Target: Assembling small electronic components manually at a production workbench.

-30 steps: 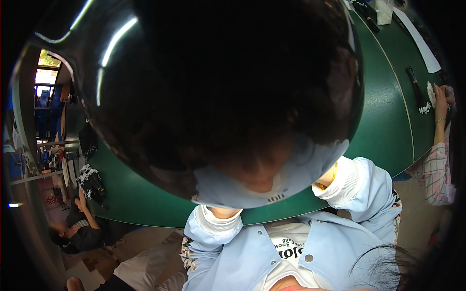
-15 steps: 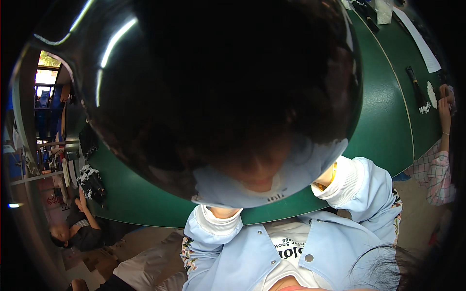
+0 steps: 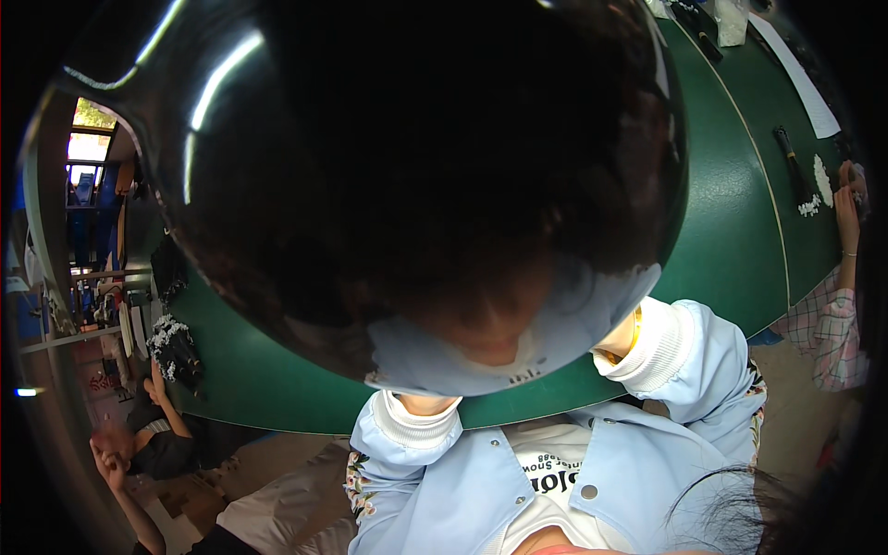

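A large glossy black dome [image 3: 416, 166] fills the middle of the head view and hides most of what is in front of me. My left hand [image 3: 427, 404] shows only its wrist, coming out of a white ribbed cuff at the dome's lower edge. Beyond the dome's lower right edge, my right hand [image 3: 617, 344] likewise shows just the wrist, with a gold-coloured band around it. The fingers of both hands are covered by the dome, so anything they hold or touch is hidden. Both forearms, in light blue sleeves, reach over the green table [image 3: 731, 194].
At the right, a co-worker's hand [image 3: 846, 203] is beside small white pieces [image 3: 821, 180] and a dark brush-like tool [image 3: 786, 148]. White paper [image 3: 800, 79] and a clear bag [image 3: 732, 23] lie farther back. Black items with white bits [image 3: 171, 347] sit at the left, near other people.
A person at the lower left has raised an arm, bringing a hand up. The dome's right edge has shifted very slightly left. My wrists look unmoved.
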`<state>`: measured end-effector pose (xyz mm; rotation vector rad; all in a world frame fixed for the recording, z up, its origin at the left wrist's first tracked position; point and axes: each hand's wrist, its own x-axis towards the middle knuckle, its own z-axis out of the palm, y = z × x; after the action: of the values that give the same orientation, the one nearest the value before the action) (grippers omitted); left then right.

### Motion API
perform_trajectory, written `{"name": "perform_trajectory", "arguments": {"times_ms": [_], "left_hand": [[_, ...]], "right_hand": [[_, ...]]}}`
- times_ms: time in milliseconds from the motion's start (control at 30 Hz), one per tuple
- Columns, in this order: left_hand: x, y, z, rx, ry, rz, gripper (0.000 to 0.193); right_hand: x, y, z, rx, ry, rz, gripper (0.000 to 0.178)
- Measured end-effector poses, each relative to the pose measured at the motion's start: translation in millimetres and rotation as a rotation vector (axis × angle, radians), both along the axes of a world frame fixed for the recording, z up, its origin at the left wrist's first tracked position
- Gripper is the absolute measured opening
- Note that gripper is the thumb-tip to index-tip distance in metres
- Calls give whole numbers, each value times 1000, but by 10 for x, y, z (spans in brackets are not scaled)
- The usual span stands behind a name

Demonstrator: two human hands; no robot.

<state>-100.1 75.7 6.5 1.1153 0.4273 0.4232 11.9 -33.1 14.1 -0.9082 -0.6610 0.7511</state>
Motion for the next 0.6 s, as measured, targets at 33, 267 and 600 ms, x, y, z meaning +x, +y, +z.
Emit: {"name": "perform_trajectory", "arguments": {"times_ms": [33, 267, 600], "left_hand": [[3, -3, 3, 0, 1, 0, 24], [-24, -5, 20, 11, 15, 54, 21], [-13, -37, 38, 98, 31, 74, 22]], "right_hand": [[1, -1, -3, 8, 11, 4, 23], [-16, 8, -26, -43, 69, 27, 17], [-3, -60, 189, -56, 111, 36, 13]]}}
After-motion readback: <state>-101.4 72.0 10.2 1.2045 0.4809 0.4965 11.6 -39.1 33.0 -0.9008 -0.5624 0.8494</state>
